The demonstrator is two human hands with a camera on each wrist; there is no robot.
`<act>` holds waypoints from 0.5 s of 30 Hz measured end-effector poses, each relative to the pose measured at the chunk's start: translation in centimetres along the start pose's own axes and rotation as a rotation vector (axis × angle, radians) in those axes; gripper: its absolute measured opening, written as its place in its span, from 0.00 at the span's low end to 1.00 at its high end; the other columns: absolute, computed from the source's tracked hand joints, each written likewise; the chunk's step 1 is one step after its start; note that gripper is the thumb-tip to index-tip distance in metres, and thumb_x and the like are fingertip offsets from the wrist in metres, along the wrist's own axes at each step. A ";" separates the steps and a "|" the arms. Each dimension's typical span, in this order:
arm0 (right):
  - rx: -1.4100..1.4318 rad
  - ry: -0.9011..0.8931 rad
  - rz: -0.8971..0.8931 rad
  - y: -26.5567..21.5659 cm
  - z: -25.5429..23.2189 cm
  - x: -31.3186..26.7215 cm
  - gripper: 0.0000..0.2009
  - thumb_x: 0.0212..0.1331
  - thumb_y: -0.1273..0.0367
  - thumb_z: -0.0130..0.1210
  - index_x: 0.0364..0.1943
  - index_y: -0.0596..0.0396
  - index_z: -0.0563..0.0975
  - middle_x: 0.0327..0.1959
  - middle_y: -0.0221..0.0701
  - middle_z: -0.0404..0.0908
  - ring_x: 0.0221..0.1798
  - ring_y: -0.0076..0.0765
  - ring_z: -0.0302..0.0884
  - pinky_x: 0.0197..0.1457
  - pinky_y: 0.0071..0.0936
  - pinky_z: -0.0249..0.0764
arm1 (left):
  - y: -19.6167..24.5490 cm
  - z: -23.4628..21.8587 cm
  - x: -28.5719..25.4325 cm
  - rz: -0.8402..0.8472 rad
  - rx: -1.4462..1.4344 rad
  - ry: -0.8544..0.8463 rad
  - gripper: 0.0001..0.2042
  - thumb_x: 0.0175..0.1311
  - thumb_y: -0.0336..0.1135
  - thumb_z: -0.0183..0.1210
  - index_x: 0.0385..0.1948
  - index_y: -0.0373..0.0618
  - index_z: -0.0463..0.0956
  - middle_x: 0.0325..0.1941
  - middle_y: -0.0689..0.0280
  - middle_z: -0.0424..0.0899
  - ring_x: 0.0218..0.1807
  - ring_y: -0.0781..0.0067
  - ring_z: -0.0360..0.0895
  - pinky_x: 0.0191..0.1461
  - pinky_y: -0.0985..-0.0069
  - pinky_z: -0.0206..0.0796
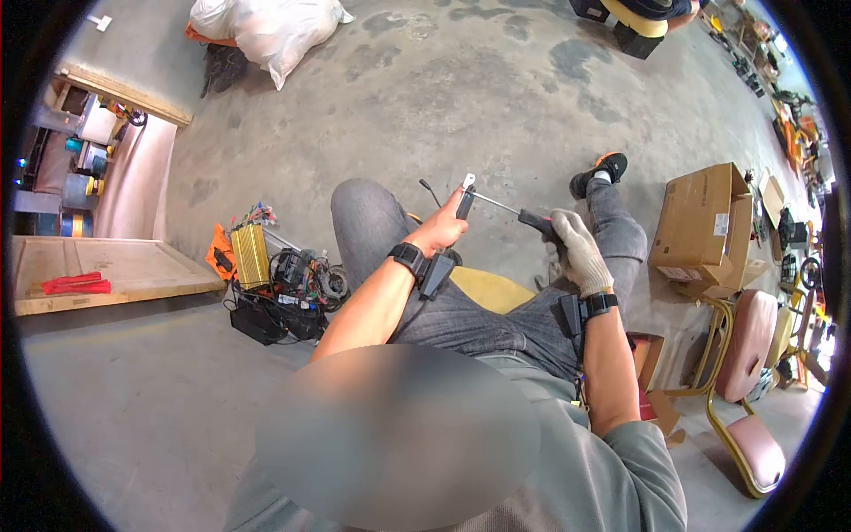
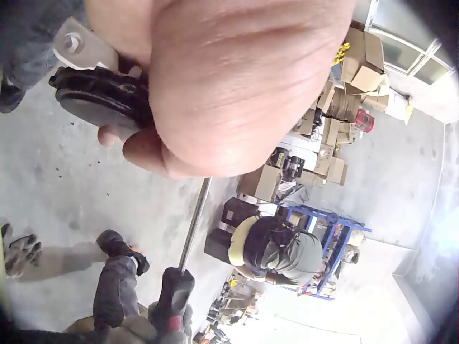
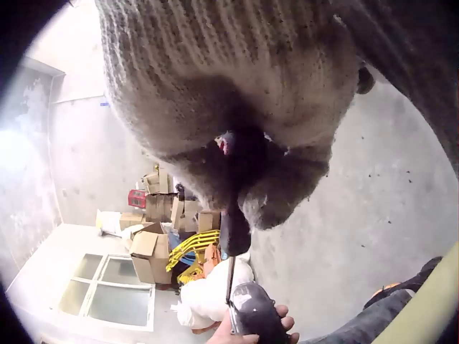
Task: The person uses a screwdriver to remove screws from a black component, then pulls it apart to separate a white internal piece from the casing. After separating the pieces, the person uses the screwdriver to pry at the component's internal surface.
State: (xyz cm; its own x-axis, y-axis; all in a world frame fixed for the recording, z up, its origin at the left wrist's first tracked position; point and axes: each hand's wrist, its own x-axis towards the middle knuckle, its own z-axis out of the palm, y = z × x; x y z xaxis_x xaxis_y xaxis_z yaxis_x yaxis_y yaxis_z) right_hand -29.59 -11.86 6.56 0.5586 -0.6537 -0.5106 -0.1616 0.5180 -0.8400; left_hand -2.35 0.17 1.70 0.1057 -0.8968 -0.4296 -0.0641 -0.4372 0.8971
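My bare left hand (image 1: 436, 234) grips a rounded black part (image 2: 100, 99) with a pale metal tab (image 2: 80, 47) that has a hole in it. A thin cable end (image 1: 427, 185) sticks out beside this hand. My right hand (image 1: 581, 255), in a white knitted glove, holds a screwdriver by its dark handle (image 1: 536, 222), which shows a bit of red. The metal shaft (image 1: 496, 204) reaches across to the black part, its tip right at the side in the head view. In the right wrist view, gloved fingers (image 3: 276, 201) curl round the handle.
A gold box (image 1: 251, 255) with tangled wires and black parts lies on the floor at left, near a wooden board (image 1: 142, 257). At right are a cardboard box (image 1: 700, 222) and chairs (image 1: 745, 346). White sacks (image 1: 266, 31) lie ahead; another person (image 2: 283, 247) sits farther off.
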 end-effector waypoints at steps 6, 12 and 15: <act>0.046 0.038 -0.058 0.2 1.3 -0.4 0.28 0.63 0.65 0.58 0.64 0.61 0.63 0.42 0.35 0.74 0.37 0.28 0.75 0.37 0.23 0.76 | 0.1 -0.1 -0.1 -0.046 -0.077 -0.014 0.45 0.52 0.21 0.50 0.77 0.51 0.41 0.75 0.51 0.59 0.72 0.60 0.61 0.70 0.74 0.54; 0.077 0.010 0.070 0.0 1.0 -0.3 0.29 0.63 0.65 0.58 0.64 0.61 0.63 0.43 0.36 0.75 0.37 0.28 0.76 0.35 0.21 0.75 | 0.5 -0.1 -0.3 -0.041 -0.029 -0.018 0.45 0.52 0.21 0.50 0.77 0.52 0.41 0.75 0.48 0.57 0.75 0.56 0.57 0.73 0.72 0.52; 0.059 0.052 -0.031 0.4 1.2 -0.2 0.28 0.64 0.63 0.57 0.64 0.60 0.63 0.43 0.36 0.76 0.36 0.27 0.75 0.34 0.21 0.74 | -0.2 0.0 0.1 -0.039 -0.034 -0.008 0.45 0.51 0.21 0.50 0.76 0.51 0.41 0.76 0.48 0.56 0.77 0.56 0.54 0.74 0.72 0.49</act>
State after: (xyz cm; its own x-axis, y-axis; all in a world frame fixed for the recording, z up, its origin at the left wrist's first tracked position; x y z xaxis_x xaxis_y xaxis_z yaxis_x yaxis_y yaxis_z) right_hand -28.81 -10.83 6.56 0.5191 -0.6968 -0.4950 -0.0963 0.5278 -0.8439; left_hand -2.30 0.21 1.49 0.0998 -0.8797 -0.4650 -0.0264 -0.4695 0.8825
